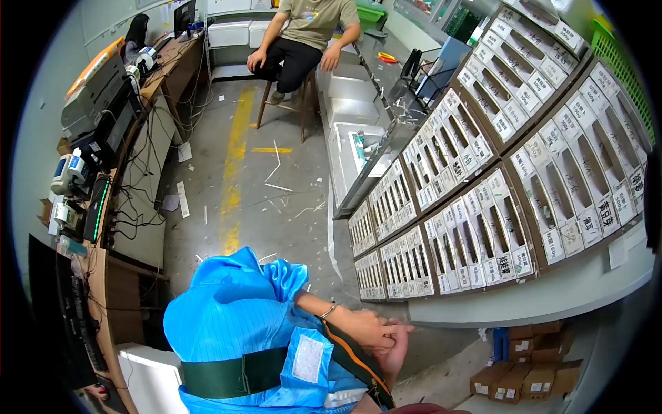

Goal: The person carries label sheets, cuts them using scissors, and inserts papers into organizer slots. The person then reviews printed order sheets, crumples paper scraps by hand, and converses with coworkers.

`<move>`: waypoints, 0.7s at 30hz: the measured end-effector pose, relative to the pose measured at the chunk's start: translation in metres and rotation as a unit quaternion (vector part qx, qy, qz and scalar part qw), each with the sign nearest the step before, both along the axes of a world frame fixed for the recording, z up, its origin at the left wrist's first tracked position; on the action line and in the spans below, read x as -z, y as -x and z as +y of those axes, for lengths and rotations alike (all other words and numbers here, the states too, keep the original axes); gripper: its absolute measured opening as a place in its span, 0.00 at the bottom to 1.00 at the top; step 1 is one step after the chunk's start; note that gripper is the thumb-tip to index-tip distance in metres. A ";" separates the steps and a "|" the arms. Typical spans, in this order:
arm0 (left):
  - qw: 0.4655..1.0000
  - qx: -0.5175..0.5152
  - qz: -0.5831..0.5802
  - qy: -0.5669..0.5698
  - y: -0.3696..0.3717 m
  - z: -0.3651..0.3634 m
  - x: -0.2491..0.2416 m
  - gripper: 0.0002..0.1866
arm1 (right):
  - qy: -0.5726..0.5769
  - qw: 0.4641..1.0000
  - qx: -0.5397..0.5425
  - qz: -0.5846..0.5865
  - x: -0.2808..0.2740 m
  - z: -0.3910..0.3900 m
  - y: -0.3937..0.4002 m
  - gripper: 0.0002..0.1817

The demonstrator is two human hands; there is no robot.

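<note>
Low in the head view, my left hand point(355, 326) reaches right from a puffy bright-blue sleeve point(284, 277), with a thin bracelet point(328, 310) at the wrist. It meets my right hand point(393, 350), and the two overlap. Fingertips stretch out at the right side; no object shows in either hand, though some fingers are hidden. Beside the hands runs a dark green band with an orange stripe point(355, 362). A wide green strap point(234, 376) crosses the blue cloth, next to a pale rectangular patch point(308, 357).
Racks of labelled slots point(476, 234) stand on a counter at right. Cardboard boxes point(510, 383) sit below it. A desk with cables and printers point(96, 103) lines the left. A seated person point(303, 41) is ahead, another point(134, 38) far left. Scraps litter the floor point(276, 200).
</note>
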State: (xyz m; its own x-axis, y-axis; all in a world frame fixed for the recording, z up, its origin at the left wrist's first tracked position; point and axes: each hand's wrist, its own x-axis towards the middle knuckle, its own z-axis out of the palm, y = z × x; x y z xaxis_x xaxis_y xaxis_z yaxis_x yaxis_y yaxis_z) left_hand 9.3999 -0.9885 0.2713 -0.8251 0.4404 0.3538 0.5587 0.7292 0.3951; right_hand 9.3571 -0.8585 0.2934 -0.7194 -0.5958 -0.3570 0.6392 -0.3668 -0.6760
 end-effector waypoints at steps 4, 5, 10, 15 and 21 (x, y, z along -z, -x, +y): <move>1.000 0.006 -0.012 -0.003 0.006 0.007 0.015 0.13 | 0.004 0.998 -0.033 0.056 0.014 0.007 0.004 0.12; 1.000 0.012 -0.010 0.000 0.005 0.005 0.010 0.14 | 0.015 0.998 -0.033 0.049 0.013 0.006 0.004 0.11; 0.999 0.042 0.013 -0.014 -0.004 -0.012 -0.030 0.16 | 0.016 0.999 0.024 -0.015 0.005 0.000 0.001 0.11; 0.999 0.047 0.015 0.005 0.001 -0.009 -0.029 0.17 | -0.002 0.994 0.085 -0.065 -0.013 -0.007 -0.008 0.15; 0.995 0.052 -0.074 0.046 -0.006 -0.017 -0.060 0.16 | 0.013 0.997 0.047 -0.058 -0.035 -0.009 -0.007 0.18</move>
